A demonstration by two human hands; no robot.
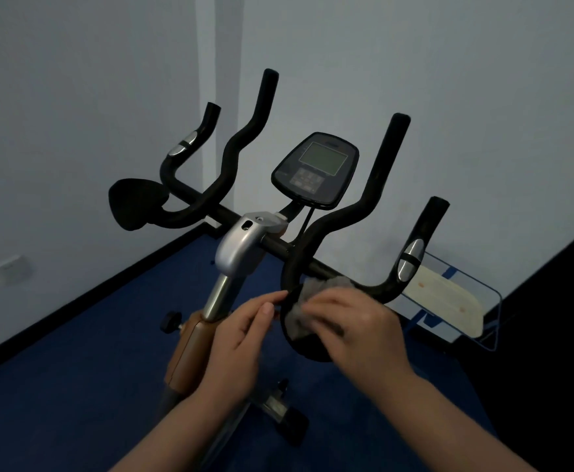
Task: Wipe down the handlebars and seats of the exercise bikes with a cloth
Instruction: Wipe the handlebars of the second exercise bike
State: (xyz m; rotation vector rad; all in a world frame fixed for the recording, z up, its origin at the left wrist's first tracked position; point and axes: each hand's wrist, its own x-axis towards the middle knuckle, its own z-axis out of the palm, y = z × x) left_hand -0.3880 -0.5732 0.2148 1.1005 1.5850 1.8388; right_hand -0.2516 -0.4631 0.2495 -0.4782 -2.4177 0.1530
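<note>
The right hand (pixel 353 321) presses a limp, soft grey cloth (pixel 313 301) onto the black padded elbow rest (pixel 299 338); left hand (pixel 244 321) pinches the rest's edge, steadying it.

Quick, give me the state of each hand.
Left hand: pinches the edge of the elbow pad.
Right hand: presses the grey cloth onto that pad.
</note>
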